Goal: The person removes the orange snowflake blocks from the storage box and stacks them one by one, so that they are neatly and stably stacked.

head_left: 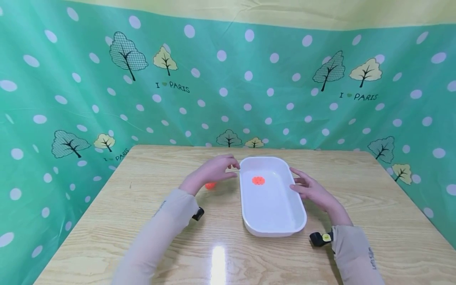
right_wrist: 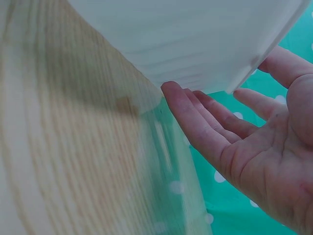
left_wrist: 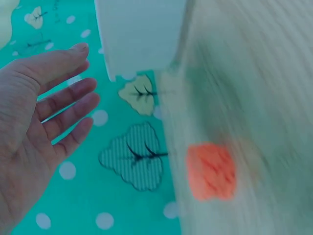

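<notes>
A white rectangular plastic tray (head_left: pixel 270 206) stands on the table, its long sides running front to back. Inside it, towards the back, is a small bright orange bumpy piece (head_left: pixel 258 181). My right hand (head_left: pixel 313 192) holds the tray's right rim, thumb over the edge and the other fingers against the outer wall (right_wrist: pixel 195 44). Just left of the tray, my left hand (head_left: pixel 217 168) has its fingers loosely bent and apart from the wall in the left wrist view. Another orange piece (left_wrist: pixel 211 171) with a creased surface lies on the table below the left hand, partly hidden in the head view.
The light wooden table (head_left: pixel 149 237) ends at a green dotted curtain (head_left: pixel 221 114) printed with trees, which hangs behind it and at both sides. Black wrist cameras (head_left: pixel 320 239) sit at both sleeve cuffs.
</notes>
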`<state>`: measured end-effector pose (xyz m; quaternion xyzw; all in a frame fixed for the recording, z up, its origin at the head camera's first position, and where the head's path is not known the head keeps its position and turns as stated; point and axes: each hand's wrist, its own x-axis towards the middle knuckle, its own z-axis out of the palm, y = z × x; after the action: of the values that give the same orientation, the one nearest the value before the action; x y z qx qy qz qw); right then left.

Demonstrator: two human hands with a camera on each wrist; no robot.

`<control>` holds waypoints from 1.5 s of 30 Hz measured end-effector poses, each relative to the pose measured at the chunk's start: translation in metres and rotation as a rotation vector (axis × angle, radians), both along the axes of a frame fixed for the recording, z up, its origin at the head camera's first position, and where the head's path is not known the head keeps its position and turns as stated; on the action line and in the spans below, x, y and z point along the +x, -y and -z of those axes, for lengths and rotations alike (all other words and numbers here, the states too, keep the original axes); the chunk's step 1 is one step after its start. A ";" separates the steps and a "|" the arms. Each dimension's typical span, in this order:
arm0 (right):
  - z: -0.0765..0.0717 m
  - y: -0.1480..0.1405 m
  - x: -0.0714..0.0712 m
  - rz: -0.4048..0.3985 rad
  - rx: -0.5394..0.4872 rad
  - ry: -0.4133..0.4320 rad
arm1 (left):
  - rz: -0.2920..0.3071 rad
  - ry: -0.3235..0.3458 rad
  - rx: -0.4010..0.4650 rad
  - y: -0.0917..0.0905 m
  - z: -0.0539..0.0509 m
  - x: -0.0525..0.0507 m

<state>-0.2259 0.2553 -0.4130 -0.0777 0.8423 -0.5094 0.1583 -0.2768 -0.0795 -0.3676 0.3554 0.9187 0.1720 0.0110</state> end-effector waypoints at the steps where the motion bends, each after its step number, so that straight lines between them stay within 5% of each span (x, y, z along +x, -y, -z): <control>1: 0.000 0.000 0.000 -0.002 0.003 0.001 | 0.006 -0.003 0.000 -0.004 -0.001 0.000; 14: 0.002 0.000 0.000 0.001 -0.001 -0.005 | 0.126 0.020 -0.044 -0.051 0.005 -0.006; 21: 0.002 0.001 -0.002 0.009 -0.003 0.003 | 0.134 0.062 -0.096 -0.068 0.014 -0.011; 29: 0.001 -0.001 -0.001 -0.004 -0.019 -0.003 | 0.122 0.031 -0.155 -0.079 0.026 -0.018; 39: 0.000 0.000 -0.001 -0.005 -0.021 -0.005 | 0.123 0.025 -0.248 -0.088 0.022 -0.020; 45: 0.001 0.000 -0.001 -0.005 -0.022 -0.012 | 0.134 -0.016 -0.342 -0.095 0.028 -0.026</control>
<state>-0.2269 0.2556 -0.4140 -0.0848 0.8373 -0.5178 0.1536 -0.3028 0.0156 -0.3953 0.4099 0.9090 0.0092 0.0753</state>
